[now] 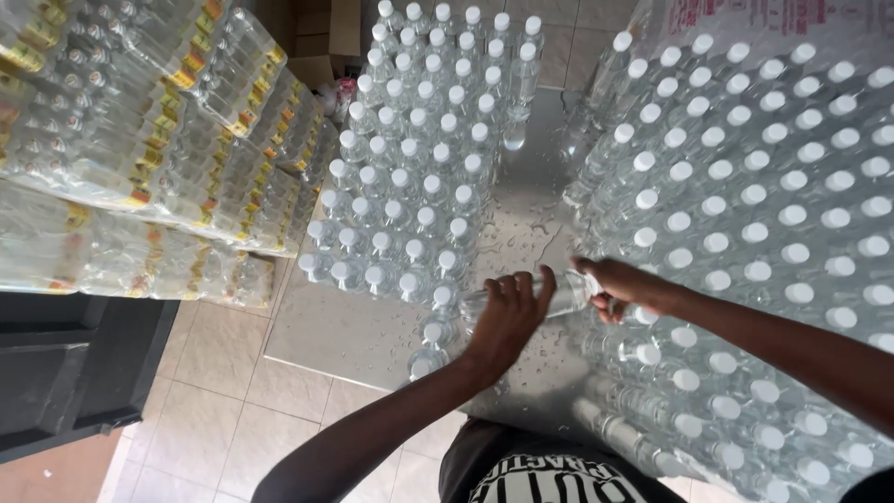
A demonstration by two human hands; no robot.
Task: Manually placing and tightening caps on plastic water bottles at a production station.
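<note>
A clear plastic bottle point(563, 295) lies tilted on its side between my two hands, above a wet steel table point(521, 224). My left hand point(507, 317) wraps around the bottle's body. My right hand point(619, 284) grips the cap end of the same bottle. On the left stand several upright clear bottles with white caps point(419, 158) in rows. On the right a larger block of white-capped bottles point(764, 205) fills the table.
Shrink-wrapped packs of bottles with yellow labels point(140, 140) are stacked high at the left. A dark cabinet point(65, 363) stands below them on a beige tiled floor point(233, 410). Water drops cover the table strip between the two bottle groups.
</note>
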